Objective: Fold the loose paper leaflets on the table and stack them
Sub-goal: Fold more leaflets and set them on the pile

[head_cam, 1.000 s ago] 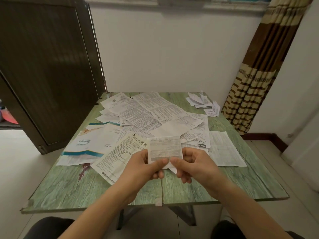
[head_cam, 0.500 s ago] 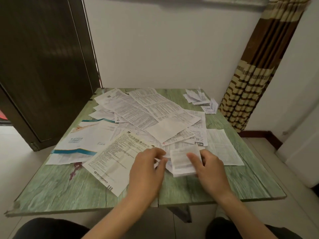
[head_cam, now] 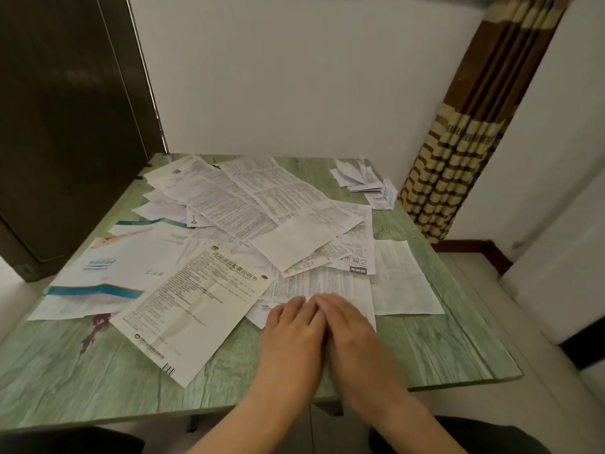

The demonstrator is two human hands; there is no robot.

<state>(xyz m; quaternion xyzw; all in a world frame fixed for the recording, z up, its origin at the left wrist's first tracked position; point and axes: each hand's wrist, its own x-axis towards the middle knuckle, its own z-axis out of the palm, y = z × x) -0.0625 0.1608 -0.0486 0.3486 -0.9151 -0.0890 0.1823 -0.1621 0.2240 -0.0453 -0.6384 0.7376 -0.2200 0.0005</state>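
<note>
**Hands pressed flat on a leaflet at the near edge of the spread**

Since a second ago, the small folded leaflet that was held up between both hands has been brought down, and the hands are now laid flat side by side. The left hand [head_cam: 294, 332] and the right hand [head_cam: 352, 332] are seen palm-down with fingers extended and touching each other, nothing being gripped; a white sheet [head_cam: 368, 314] is pressed beneath them, only its right edge being visible, so its folded state cannot be told.

The green wood-grain tabletop [head_cam: 442, 348] is covered across its middle by loose leaflets [head_cam: 248, 204] overlapping one another. A large cream leaflet [head_cam: 196, 309] with a bold printed heading is laid at an angle just left of the hands. A glossy white-and-teal brochure [head_cam: 108, 270] is seen further left, near the tabletop's left edge. A single printed sheet [head_cam: 402, 280] is laid just right of the hands. A small stack of folded leaflets [head_cam: 357, 178] is placed at the far right corner, well apart from the hands, near a striped curtain [head_cam: 458, 152].
</note>
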